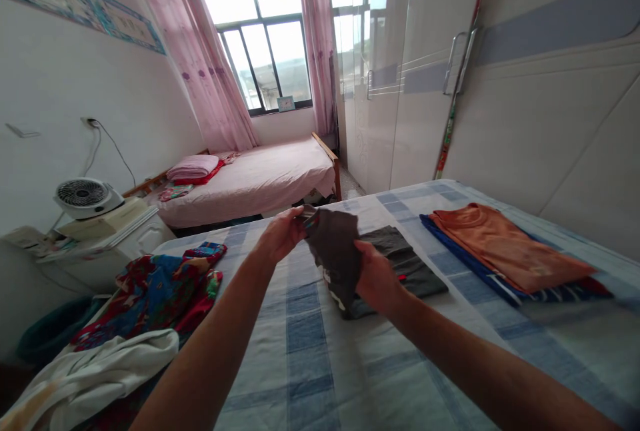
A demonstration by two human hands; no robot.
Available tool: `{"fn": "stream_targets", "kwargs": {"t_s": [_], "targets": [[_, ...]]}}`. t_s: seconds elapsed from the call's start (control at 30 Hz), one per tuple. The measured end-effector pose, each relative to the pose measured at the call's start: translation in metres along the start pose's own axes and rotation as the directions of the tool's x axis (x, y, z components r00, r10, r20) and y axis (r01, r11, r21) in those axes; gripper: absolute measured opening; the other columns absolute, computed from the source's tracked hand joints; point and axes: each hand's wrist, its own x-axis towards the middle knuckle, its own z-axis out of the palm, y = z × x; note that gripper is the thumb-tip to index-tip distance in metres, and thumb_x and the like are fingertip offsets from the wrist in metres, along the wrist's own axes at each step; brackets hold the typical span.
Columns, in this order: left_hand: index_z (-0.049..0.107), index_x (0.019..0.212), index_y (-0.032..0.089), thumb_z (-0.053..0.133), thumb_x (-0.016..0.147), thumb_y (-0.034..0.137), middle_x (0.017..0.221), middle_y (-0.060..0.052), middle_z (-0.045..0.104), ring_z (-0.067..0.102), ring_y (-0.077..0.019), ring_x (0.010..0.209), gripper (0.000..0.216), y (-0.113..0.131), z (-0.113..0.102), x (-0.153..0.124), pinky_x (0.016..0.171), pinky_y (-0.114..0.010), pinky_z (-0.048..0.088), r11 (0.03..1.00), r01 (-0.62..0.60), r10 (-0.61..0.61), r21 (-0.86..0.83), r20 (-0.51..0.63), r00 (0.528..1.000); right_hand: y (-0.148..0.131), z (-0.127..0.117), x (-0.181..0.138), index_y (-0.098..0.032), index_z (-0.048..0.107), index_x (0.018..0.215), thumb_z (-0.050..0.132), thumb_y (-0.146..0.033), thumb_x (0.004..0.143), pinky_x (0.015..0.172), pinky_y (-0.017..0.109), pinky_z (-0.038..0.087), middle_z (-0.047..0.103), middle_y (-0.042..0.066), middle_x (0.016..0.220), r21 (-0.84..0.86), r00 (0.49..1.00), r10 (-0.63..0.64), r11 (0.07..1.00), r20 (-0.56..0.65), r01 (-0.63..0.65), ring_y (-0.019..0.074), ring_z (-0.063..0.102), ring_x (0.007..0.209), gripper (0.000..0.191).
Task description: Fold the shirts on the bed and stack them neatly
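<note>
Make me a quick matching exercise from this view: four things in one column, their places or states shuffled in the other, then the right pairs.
Things
1. Dark cloth
2. Orange shirt
3. Fan
4. White cloth

Places and states
A. Crumpled at the near left
B. Laid out over blue cloth
C. Held by the left hand and the right hand
D. By the wall at the left

Pairs
1-C
2-B
3-D
4-A
</note>
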Motion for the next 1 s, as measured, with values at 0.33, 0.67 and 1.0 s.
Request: {"fn": "stream_targets", "kwargs": {"t_s": [0.33, 0.67, 1.0], "targets": [[0.06, 0.093, 0.013, 0.054, 0.081, 0.031, 0.103, -0.013, 0.063, 0.059, -0.023, 0.101, 0.023, -0.078, 0.073, 0.032, 0.085, -0.033, 0.046, 0.838, -0.139, 0.166, 0.528, -0.004, 0.986, -0.042, -0.134, -0.099, -0.024, 0.057, 0.093, 0.06, -0.028, 0.065, 0.095, 0.041, 0.045, 0.063, 0.009, 0.114, -0.334, 0.811, -0.138, 0.94, -0.569, -0.074, 0.0249, 0.056, 0.11, 0.028], [0.047, 0.116, 0.01, 0.063, 0.073, 0.032, 0.089, -0.011, 0.063, 0.062, -0.0206, 0.074, 0.051, -0.11, 0.024, 0.018, 0.06, -0.03, 0.049, 0.815, 0.125, 0.0, 0.565, -0.217, 0.976, -0.027, -0.086, -0.113, -0.009, 0.061, 0.099, 0.071, -0.026, 0.068, 0.095, 0.039, 0.045, 0.063, 0.02, 0.109, -0.057, 0.878, 0.382, 0.908, -0.289, -0.414, 0.0266, 0.062, 0.102, 0.037], [0.062, 0.103, 0.012, 0.071, 0.06, 0.011, 0.072, -0.002, 0.062, 0.059, -0.0097, 0.06, 0.044, -0.103, 0.053, -0.022, 0.055, -0.02, 0.048, 0.992, 0.127, -0.127, -0.006, -0.076, 0.989, 0.019, -0.046, -0.077, -0.013, 0.062, 0.093, 0.074, -0.041, 0.066, 0.085, 0.033, 0.049, 0.067, 0.01, 0.092, 0.098, 0.904, 0.296, 0.955, -0.309, -0.279, 0.019, 0.064, 0.089, 0.04]]}}
